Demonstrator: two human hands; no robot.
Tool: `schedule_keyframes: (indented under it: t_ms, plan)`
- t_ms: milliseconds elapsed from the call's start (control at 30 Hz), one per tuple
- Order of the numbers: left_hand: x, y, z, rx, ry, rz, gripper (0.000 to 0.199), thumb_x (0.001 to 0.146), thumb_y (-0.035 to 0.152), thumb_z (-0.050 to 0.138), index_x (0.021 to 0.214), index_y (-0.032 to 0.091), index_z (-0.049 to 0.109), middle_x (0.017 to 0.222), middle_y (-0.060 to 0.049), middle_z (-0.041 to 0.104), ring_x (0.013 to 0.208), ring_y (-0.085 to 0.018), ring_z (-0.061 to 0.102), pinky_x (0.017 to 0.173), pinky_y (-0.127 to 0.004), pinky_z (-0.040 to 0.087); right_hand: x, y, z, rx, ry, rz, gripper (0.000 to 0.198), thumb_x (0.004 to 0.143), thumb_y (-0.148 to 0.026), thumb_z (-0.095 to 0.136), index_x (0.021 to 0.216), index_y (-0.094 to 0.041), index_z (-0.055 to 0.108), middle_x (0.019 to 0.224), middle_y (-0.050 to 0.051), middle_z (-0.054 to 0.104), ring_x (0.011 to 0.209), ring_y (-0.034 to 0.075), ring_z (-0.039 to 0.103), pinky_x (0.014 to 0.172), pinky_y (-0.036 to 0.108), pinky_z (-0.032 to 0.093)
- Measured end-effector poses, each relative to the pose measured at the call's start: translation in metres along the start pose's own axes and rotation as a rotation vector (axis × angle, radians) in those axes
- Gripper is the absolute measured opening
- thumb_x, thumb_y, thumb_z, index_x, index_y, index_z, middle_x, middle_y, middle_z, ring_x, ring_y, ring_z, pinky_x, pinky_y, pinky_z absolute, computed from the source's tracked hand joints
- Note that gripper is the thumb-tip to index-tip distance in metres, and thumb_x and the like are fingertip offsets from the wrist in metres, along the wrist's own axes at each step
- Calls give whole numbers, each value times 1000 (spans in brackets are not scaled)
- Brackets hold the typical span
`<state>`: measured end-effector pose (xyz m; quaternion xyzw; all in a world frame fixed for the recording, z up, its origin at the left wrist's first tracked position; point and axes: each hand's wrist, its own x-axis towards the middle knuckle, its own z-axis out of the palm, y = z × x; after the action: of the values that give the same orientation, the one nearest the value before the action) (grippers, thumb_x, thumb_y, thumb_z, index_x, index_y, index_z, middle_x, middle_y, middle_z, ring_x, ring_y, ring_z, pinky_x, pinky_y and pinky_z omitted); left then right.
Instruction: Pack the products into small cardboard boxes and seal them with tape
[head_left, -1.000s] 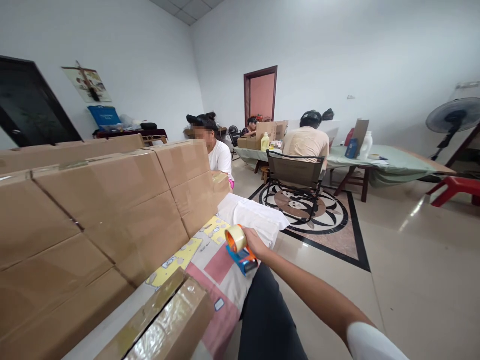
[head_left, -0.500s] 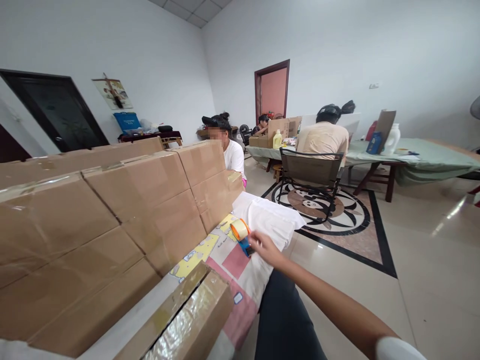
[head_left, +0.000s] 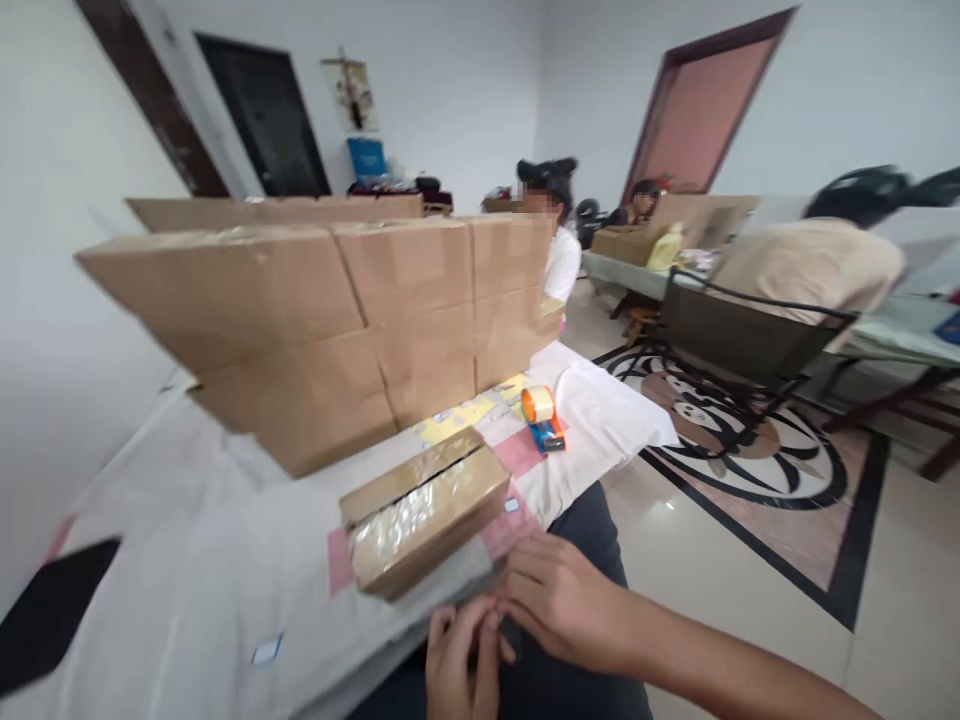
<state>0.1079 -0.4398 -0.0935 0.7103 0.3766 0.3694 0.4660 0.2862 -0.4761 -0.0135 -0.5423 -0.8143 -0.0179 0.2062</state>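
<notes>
- The left hand (head_left: 459, 665) is closest, with its fingers bent and touching the right hand (head_left: 562, 600).
- Each grip is curled part way. I cannot tell if the fingers pinch something small.
- Just past the hands, a long brown cardboard box with shiny clear tape (head_left: 431, 515) lies on the surface, on a white, pink and yellow cloth (head_left: 202, 520).
- Near the box's far end, a blue and orange tape cutter with a pale yellow roll (head_left: 544, 420) sits on the cloth, apart from both hands.
- Behind are stacked big brown cardboard boxes (head_left: 420, 345).
- Farther back is a person in a white shirt (head_left: 562, 268).
</notes>
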Motion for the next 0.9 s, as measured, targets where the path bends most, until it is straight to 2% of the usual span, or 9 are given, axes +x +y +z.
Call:
schedule_keyframes:
  t_ms: [133,233,333,400,467,533,600,700,900]
  plan:
    - [-4,9,-7,-262,-2,-168,41,96,53,56,115,18,66,63,-2,69,58,-17,66,62,-28,55,18,-7,-17,-90,-17,-173,21,100,-20,51,80,-18,58,75,4,61,74,18,50,71,34,35]
    - [-4,18,-26,-250,137,-208,46,97,50,57,130,18,56,56,4,65,56,-16,65,63,-27,53,36,-7,-45,-55,35,-200,17,99,-16,52,84,-18,59,77,5,61,76,19,49,71,35,36]
    - [8,21,-53,59,306,-18,31,98,44,56,116,20,64,59,3,67,61,-17,67,70,-31,53,57,4,-79,91,138,-125,13,100,-16,51,91,-19,60,82,6,62,80,19,51,75,35,41]
    - [24,21,-71,371,361,205,26,97,41,59,110,21,69,86,-6,78,85,-22,74,88,-39,52,73,15,-95,216,125,-67,13,102,-22,53,93,-21,61,89,6,63,88,20,55,82,37,45]
    - [43,21,-84,654,327,346,39,95,43,62,127,21,64,124,-13,73,123,-32,64,109,-50,40,91,27,-100,313,70,-44,18,103,-30,53,91,-21,63,102,8,63,101,22,58,91,39,47]
    - [60,21,-93,831,211,357,62,95,45,61,149,18,46,147,-15,59,145,-36,45,120,-57,25,108,38,-95,398,-10,-31,25,103,-37,53,90,-20,65,117,9,59,117,23,56,99,41,46]
    - [70,23,-96,898,131,315,69,97,44,58,156,16,34,152,-15,53,149,-35,38,124,-59,16,125,47,-81,485,-101,-25,31,103,-42,52,89,-18,66,125,10,56,125,23,54,105,42,44]
    - [75,22,-96,887,114,257,67,99,39,54,157,16,30,149,-15,56,144,-33,45,124,-59,15,149,53,-56,574,-232,-37,33,104,-42,49,90,-16,65,129,9,54,126,21,54,109,43,41]
    - [75,11,-94,785,150,280,95,97,49,57,162,12,-2,149,-19,56,145,-33,45,123,-62,20,190,49,-8,519,-366,-52,20,101,-29,50,92,-18,65,137,11,51,131,27,46,112,50,37]
